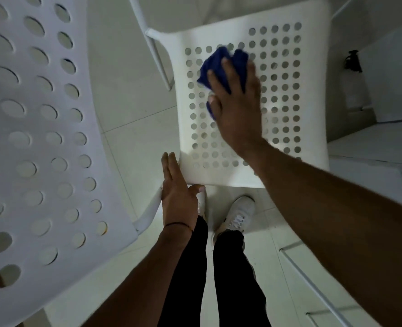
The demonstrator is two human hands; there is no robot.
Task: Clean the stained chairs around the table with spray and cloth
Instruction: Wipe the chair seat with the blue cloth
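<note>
Blue cloth [221,67]: bunched, pressed flat on the perforated seat of the white chair [313,90], toward the seat's far left part.
Right hand [236,105]: palm down on top of the cloth, fingers spread and curled over it, pinning it to the seat; cloth shows beyond the fingertips and beside the thumb.
Left hand [177,192]: fingers straight and together along the chair's near left corner, thumb hooked under the front edge; holding the seat, not the cloth.
Cloth lie: long axis runs roughly from the chair's front toward its back, wider end farthest from the person.
Second chair [42,138]: white, larger holes, just left of the cleaned chair, a strip of floor [129,102] between them.
Spray bottle [353,61]: dark nozzle, pale body, right of the chair, well apart from both hands; detail too dim to tell.
Below chair front: the person's white shoes [240,215] and dark trousers [233,279].
Obstruction: right forearm crosses the seat's near right corner.
</note>
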